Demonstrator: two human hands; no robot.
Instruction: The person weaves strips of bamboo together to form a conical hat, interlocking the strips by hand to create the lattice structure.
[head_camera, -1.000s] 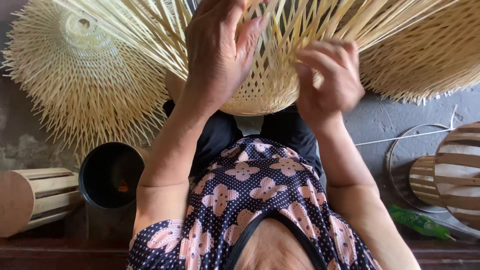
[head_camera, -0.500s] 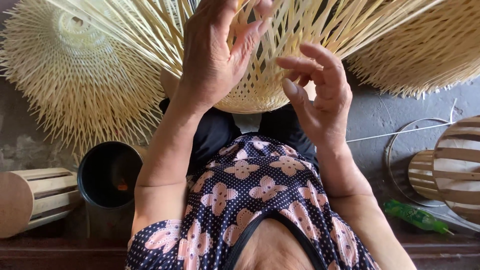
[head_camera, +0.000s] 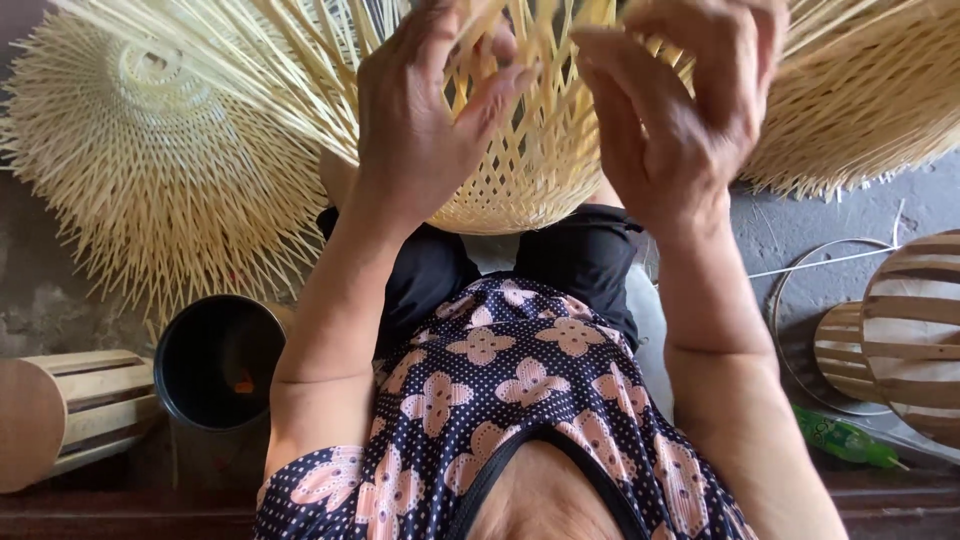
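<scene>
A flower-patterned dress (head_camera: 500, 420) is seen nearest the camera, at 6 o'clock, with both forearms raised away from it toward 12 o'clock. The left hand (head_camera: 425, 120) is pressed flat against the woven bamboo shade (head_camera: 530, 150), its fingers spread and hooked over the strips, the thumb laid across the lattice. The right hand (head_camera: 680, 110) is held just beside the shade at 1 o'clock, palm turned inward, fingers curled loosely; whether a strip is pinched between them cannot be told. The shade itself is propped above the knees at the top centre, loose strips fanning outward. At 8 o'clock a black bucket (head_camera: 220, 360) is set on the floor, with a slatted wooden drum (head_camera: 70, 415) beside it. At 10 o'clock a second spiky bamboo shade (head_camera: 150, 170) is laid. At 3 o'clock striped wooden frames (head_camera: 915, 330) and a wire ring (head_camera: 790, 300) are seen, and a green bottle (head_camera: 845, 440) at 4 o'clock.
</scene>
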